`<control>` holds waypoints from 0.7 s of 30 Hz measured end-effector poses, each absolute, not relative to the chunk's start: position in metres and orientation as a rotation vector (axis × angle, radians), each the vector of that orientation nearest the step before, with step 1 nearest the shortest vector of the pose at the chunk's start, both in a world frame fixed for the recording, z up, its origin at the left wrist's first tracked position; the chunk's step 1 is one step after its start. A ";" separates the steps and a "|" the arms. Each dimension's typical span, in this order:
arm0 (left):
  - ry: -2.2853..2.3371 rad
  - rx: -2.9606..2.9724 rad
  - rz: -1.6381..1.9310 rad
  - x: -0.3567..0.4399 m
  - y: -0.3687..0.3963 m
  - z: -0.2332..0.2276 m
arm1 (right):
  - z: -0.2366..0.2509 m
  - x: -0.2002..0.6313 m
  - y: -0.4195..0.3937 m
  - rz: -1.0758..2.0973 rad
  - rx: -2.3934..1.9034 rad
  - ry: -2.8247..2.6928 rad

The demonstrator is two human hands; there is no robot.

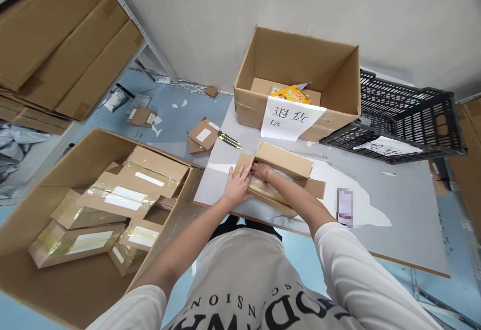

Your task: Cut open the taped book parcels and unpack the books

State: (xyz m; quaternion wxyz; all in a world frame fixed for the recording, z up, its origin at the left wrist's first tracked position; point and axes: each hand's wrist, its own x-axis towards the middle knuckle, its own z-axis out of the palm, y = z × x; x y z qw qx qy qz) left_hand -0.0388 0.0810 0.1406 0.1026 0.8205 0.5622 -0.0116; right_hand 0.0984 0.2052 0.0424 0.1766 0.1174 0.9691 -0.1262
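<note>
Near left: large carton holding taped parcels. Utility knife on surface, left side. Left hand, fingers spread, against left end of small open carton, near edge. Right hand inside; grip hidden, cannot tell. Far right: black crate.

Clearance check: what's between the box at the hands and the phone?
Head view: part of the white sheet, flat on the table, between box and phone.
</note>
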 end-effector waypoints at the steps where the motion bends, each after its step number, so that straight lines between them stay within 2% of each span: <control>1: 1.654 2.423 -0.032 -0.036 0.081 0.141 | 0.045 0.100 0.203 -0.320 0.380 2.720; 7: 1.617 2.412 -0.038 -0.016 0.084 0.144 | 0.065 0.115 0.190 -0.139 0.540 2.599; 21: 1.577 2.518 -0.059 -0.017 0.082 0.145 | 0.146 0.155 0.171 -0.015 0.723 2.614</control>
